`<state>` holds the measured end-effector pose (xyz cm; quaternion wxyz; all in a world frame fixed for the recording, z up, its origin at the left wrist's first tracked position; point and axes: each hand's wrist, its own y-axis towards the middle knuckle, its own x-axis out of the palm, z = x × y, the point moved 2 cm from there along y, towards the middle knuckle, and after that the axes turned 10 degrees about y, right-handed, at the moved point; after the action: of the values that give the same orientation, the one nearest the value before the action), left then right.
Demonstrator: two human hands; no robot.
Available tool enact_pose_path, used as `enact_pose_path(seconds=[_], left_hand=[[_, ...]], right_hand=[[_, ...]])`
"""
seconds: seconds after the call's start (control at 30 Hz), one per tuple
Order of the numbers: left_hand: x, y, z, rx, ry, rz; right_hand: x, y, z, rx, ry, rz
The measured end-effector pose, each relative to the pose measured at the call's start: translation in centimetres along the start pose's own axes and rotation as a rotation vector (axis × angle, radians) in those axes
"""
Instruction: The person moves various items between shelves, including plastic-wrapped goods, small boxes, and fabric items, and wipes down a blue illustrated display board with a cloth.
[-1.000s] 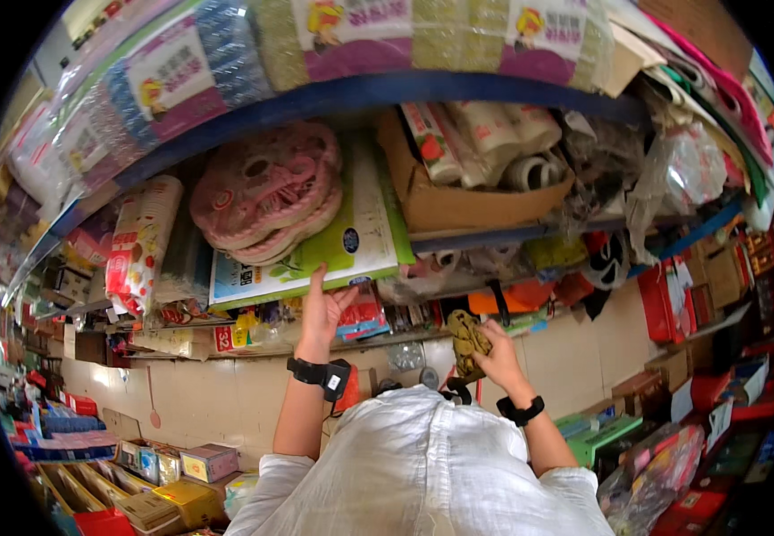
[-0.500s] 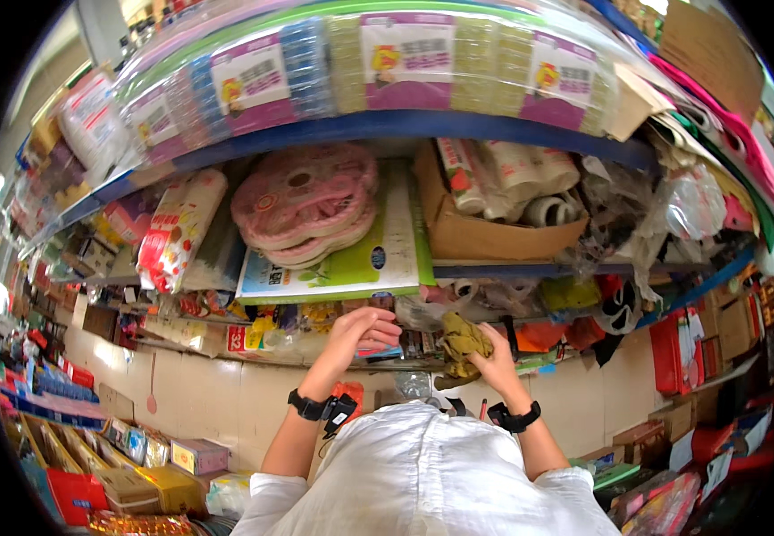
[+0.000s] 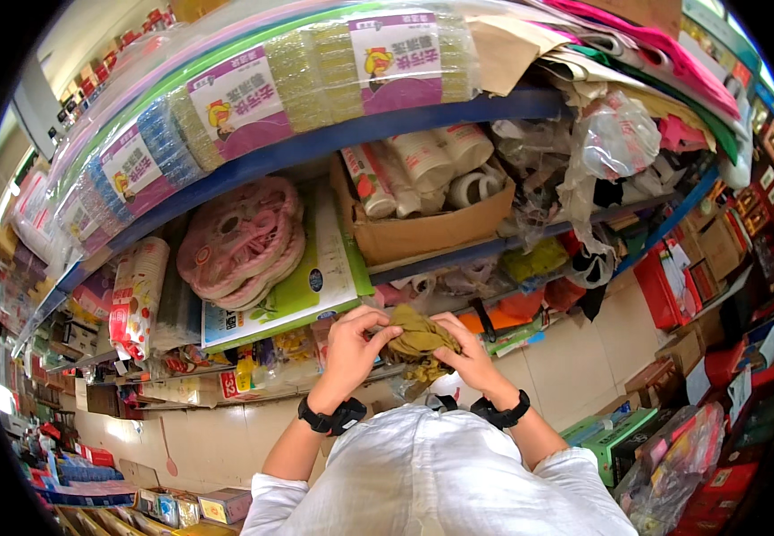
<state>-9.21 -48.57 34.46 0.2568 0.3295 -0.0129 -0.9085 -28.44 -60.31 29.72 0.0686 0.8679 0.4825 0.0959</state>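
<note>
A crumpled olive-brown cloth (image 3: pixel 418 332) is bunched between my two hands, in front of my body and just below the shelf edge. My left hand (image 3: pixel 355 344) pinches its left side between thumb and fingers. On the other side my right hand (image 3: pixel 465 350) grips the cloth, with the thumb on top. Folds hang down below the fingers, and the fingertips under them are hidden. Right beyond the hands lies a flat green-and-white package (image 3: pixel 338 290) on the shelf.
Ahead are pink plastic trays (image 3: pixel 239 237), a cardboard box (image 3: pixel 436 232) of paper cups, and packs of scouring pads (image 3: pixel 235 94) on the blue-edged shelf (image 3: pixel 333 147) above. Plastic bags (image 3: pixel 615 143) hang at right. Boxes (image 3: pixel 619 442) stand on the tiled floor (image 3: pixel 574 344) behind.
My left hand has come over to the cloth and now grips it together with the right. My view has turned toward the right, so the shelf appears tilted and shifted left.
</note>
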Motion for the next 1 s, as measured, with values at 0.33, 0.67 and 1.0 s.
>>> enact_pose_path(seconds=[0.33, 0.67, 1.0], left_hand=[[1.0, 2.6, 5.3, 0.053, -0.029, -0.267], [2.8, 4.8, 5.7, -0.25, -0.491, -0.245], [4.5, 3.9, 9.5, 0.322, 0.024, -0.22]], right_hand=[[-4.9, -1.8, -0.9, -0.15, -0.445, 0.18], [-6.7, -1.7, -2.3, -0.094, -0.3, 0.512], [-4.9, 0.0, -4.4, -0.089, 0.509, 0.246]])
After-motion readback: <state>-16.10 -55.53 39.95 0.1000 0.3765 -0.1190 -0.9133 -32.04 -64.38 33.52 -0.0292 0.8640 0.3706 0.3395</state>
